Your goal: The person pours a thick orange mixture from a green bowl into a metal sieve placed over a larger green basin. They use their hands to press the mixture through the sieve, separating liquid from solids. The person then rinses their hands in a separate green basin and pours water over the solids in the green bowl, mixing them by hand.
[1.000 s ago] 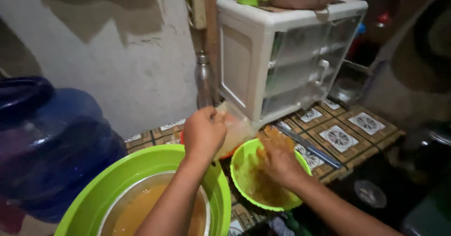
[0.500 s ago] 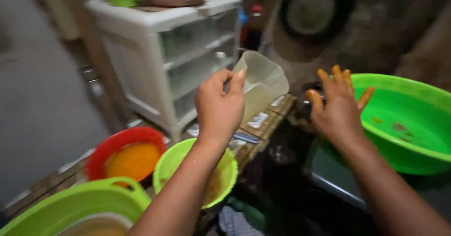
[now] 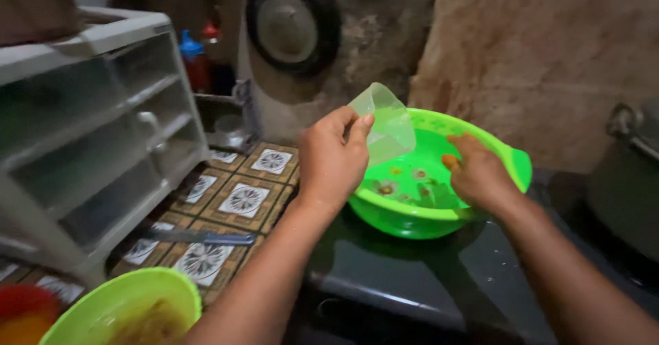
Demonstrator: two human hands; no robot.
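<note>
cup (image 3: 384, 122), clear plastic, sits in my left hand (image 3: 333, 156), tipped with its mouth down and to the right over the green basin (image 3: 504, 156); held that way, i judge, so anything in it runs into the basin and not onto the dark top (image 3: 412, 269) the basin rests on. my fingers are clamped around the cup's near wall, thumb across the front, knuckles toward the camera, wrist bent up from a forearm that rises from the bottom middle of the view. whether liquid is running out right now i cannot tell. my right hand (image 3: 477, 173) is down inside the basin at its near-right side, fingers curled loosely, stained orange at one tip, closed on nothing that i can see; it seems to rest on the wet inner wall, likely to steady the basin or rinse there. its forearm comes in from the lower right corner. the two hands are apart, with the cup between them. the basin's floor shows a shallow wet film with pale flower prints. to the left a plastic drawer unit (image 3: 96, 132) stands on patterned tiles (image 3: 244, 197), a knife (image 3: 199, 236) lies flat on them, and a lime bowl (image 3: 123, 304) with brownish mush sits at the lower left next to a red bowl (image 3: 17, 311).
</note>
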